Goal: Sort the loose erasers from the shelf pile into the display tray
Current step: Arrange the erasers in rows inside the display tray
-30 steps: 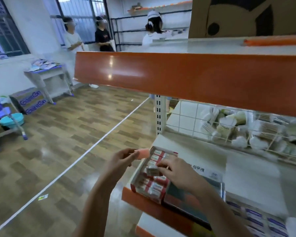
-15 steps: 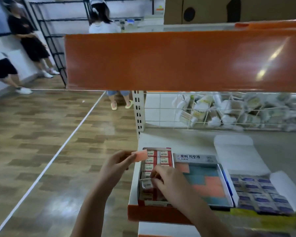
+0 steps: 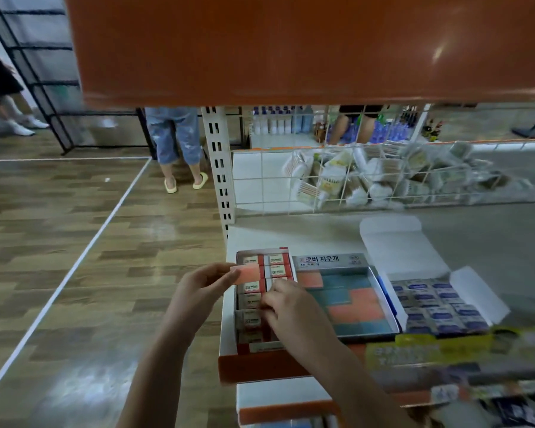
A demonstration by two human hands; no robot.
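Observation:
A red display tray (image 3: 240, 349) of boxed erasers sits at the shelf's left front corner. My left hand (image 3: 198, 288) pinches a loose pink eraser (image 3: 247, 272) just above the tray's left column. My right hand (image 3: 294, 307) rests over the tray's right column, fingertips on a boxed eraser (image 3: 250, 319) in the middle rows; whether it grips it is unclear. A flat tray (image 3: 380, 288) of bare pink and teal erasers lies immediately to the right.
An open white box (image 3: 405, 248) of blue-wrapped erasers lies further right. A wire basket (image 3: 260, 180) with packets stands behind. The orange upper shelf (image 3: 291, 47) hangs overhead. A person in jeans (image 3: 173, 134) stands beyond the shelf post; floor lies to the left.
The view has tilted down and moved closer to the shelf. My left hand has kept the pink eraser by the tray's left edge; my right hand has stayed on the boxed erasers.

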